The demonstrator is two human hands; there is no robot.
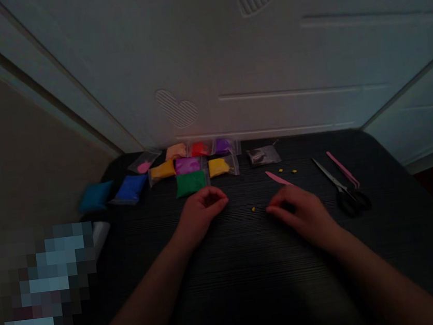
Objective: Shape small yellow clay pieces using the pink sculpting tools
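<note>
My left hand (202, 212) is over the dark table, thumb and fingertips pinched together; anything between them is too small to see. Right of centre, my right hand (302, 210) makes a similar pinch, and its contents cannot be made out either. Between the two hands lies a tiny yellow piece (253, 209), apart from both. A pink plastic knife (277, 178) rests just beyond my right hand, partly covered by it. Two more small yellow bits, one a yellow piece (294, 171), sit past the knife. Close to my left hand is a green clay bag (190, 183).
Several bags of coloured clay line the table's back, including a yellow bag (220, 167) and a blue bag (129, 189). Black-handled scissors (338, 185) and pink tweezers (342, 169) lie on the right. Behind the ridged table (230, 286) stands a white panel (205, 59).
</note>
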